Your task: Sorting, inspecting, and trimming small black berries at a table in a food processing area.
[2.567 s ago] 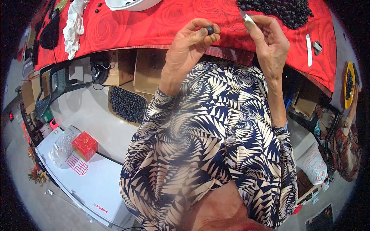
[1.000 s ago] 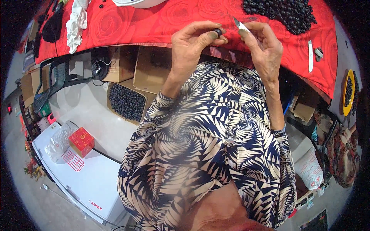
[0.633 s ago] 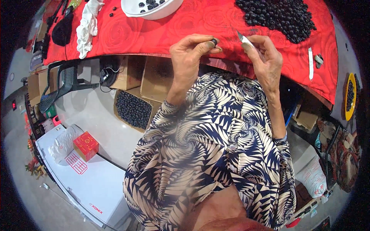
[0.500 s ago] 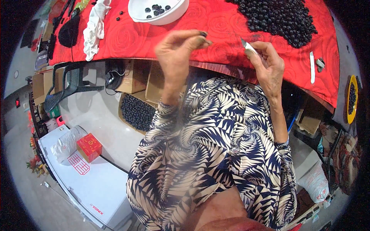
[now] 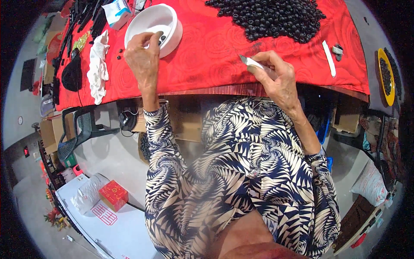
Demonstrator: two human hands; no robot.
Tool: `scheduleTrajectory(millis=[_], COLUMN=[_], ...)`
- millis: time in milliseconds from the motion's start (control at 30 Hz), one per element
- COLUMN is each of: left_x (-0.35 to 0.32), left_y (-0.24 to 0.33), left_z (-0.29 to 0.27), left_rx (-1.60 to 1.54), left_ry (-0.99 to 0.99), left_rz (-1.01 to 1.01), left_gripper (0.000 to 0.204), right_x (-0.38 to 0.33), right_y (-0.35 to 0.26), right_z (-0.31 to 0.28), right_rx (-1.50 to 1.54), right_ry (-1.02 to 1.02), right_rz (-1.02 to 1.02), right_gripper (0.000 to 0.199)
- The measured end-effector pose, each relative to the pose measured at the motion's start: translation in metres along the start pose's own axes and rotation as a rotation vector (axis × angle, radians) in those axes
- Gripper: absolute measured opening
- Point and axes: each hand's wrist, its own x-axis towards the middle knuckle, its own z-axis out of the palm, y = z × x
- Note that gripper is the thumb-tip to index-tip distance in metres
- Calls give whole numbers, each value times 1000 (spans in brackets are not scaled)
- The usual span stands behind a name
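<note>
My left hand reaches over the near left rim of a white bowl, fingers bent and tips close together. Black beads show just beside the fingertips, inside the bowl. Whether the fingers hold a bead cannot be made out. In my right hand, raised above the table's near edge, is a small knife with a white handle. Its grey blade points left and up. Beyond that hand, a heap of round black beads covers the far part of the red cloth.
Left of the bowl lie a crumpled white cloth, a black pouch-like thing and a blue-and-white packet. A white strip and a small grey piece rest at the right. Further right is a yellow plate of dark beads.
My left hand has moved left from in front of me to the bowl. The right hand still holds the knife. The whole view has shifted, with the bowl showing lower and further left.
</note>
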Motion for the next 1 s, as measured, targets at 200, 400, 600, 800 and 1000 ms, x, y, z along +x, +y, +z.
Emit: scheduleTrajectory(millis=[200, 400, 600, 800, 1000], left_x=[9, 30, 31, 27, 3], left_y=[62, 83, 86, 86, 86], left_z=[39, 80, 92, 91, 68], left_rx=[-330, -176, -150, -240, -647], left_ry=[-463, -546, -593, -573, -504], left_rz=[245, 526, 566, 511, 89], left_gripper=[16, 28, 26, 24, 23], right_x=[0, -1, -2, -1, -1], right_y=[-3, -3, 8, 7, 8], right_z=[-1, -4, -5, -3, -1], right_rx=[-32, 11, 12, 9, 16], right_ry=[-11, -14, -7, 1, -5], right_rz=[-28, 16, -8, -9, 9], right_gripper=[20, 21, 20, 20, 19])
